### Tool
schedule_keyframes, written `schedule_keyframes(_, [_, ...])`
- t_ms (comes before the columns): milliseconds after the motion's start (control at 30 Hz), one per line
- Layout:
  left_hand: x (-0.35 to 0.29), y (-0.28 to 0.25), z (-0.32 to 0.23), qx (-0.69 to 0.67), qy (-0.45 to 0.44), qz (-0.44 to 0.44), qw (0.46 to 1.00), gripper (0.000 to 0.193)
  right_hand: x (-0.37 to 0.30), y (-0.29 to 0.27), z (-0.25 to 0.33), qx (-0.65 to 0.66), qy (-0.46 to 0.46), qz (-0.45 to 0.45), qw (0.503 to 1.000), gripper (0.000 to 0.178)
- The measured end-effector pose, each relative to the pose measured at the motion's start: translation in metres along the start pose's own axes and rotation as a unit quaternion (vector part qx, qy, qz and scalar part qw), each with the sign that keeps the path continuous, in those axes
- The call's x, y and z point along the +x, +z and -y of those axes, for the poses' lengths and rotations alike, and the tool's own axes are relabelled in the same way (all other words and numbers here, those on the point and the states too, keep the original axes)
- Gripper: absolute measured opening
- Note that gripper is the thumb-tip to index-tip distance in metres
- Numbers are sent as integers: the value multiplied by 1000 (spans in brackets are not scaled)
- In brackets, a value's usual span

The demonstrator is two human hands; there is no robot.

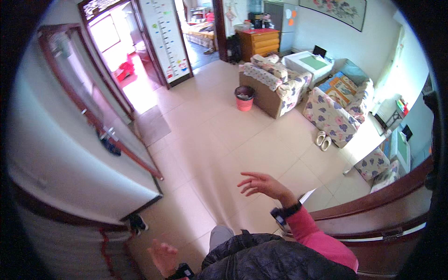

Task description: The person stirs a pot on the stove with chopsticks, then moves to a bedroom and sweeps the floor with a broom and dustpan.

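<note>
The person's right hand (265, 185) hangs over the pale tiled floor (205, 154), its fingers loosely spread and slightly bent, a ring on one of them; the palm is bare. The left hand (163, 254), lower and nearer on the left side, is blurred, but its fingers also look wide and its grip unfilled. Each wrist bears a dark strap with a small device, and the right arm wears a pink sleeve (310, 228) beside a dark quilted garment (266, 256). Nearest to the left hand is a pair of dark shoes (138, 224), on the floor at the near left, apart from the fingers. Nearest to the right hand, on its right, is a reddish-brown frame (373, 199) around a reflective panel (336, 184) that mirrors flowered seating. Farther off, a red bucket (244, 103) with a dark liner stands just beside a flowered armchair (273, 88). To the right of that a flowered sofa (326, 116) has pale slippers (323, 141) on the floor near it, and a white worktop (298, 70) with a green panel stands beyond. At the far side are an orange-brown chest of drawers (259, 44) and, on the left, a door (100, 121) in a dark frame.
</note>
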State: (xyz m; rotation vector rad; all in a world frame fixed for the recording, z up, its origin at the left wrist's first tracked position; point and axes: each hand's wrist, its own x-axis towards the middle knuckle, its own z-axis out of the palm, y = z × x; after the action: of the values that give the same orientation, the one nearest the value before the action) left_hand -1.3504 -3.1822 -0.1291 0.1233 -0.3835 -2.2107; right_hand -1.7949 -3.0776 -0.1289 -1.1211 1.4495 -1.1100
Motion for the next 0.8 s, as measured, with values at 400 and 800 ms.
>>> schedule_keyframes(400, [391,-68,76,798,64,-51,598,13,127,-40,-212,-415,159,-326,834,33])
schedule_keyframes(800, [460,39,319,599,104,570,552,11,-164,198,-164,-36,464,-785,408,40])
